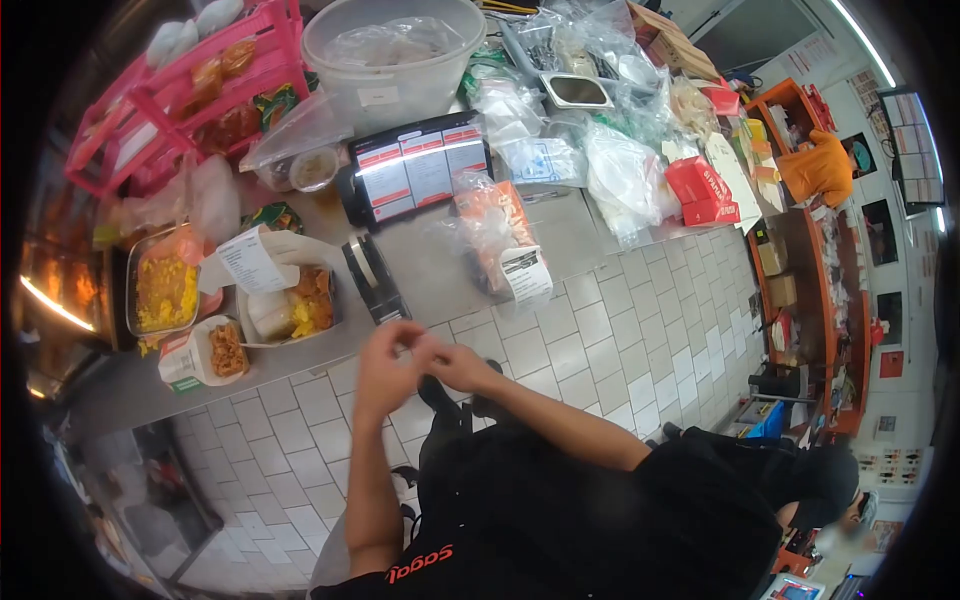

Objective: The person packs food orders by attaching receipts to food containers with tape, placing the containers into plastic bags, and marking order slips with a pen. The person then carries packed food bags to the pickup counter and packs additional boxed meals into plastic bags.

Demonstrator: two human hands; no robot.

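My left hand [388,368] and my right hand [459,367] meet in front of the counter edge. Their fingers are curled and pinched together; whatever lies between them is too small and blurred to name. Just beyond them is a black tape dispenser [374,280]. To its left, an open container of food [309,306] has a printed receipt [252,262] on it. Farther left are a tray of yellow rice [165,290] and a small box of brown pieces [226,350]. A wrapped package [495,235] with a label lies right of the dispenser.
A lit order screen [421,172] stands behind the dispenser, before a large plastic tub [392,70]. Pink crates [185,110] fill the back left. Plastic bags [622,175] and red boxes [700,190] lie right. A person in orange [818,170] is far right; another in dark clothing is lower right.
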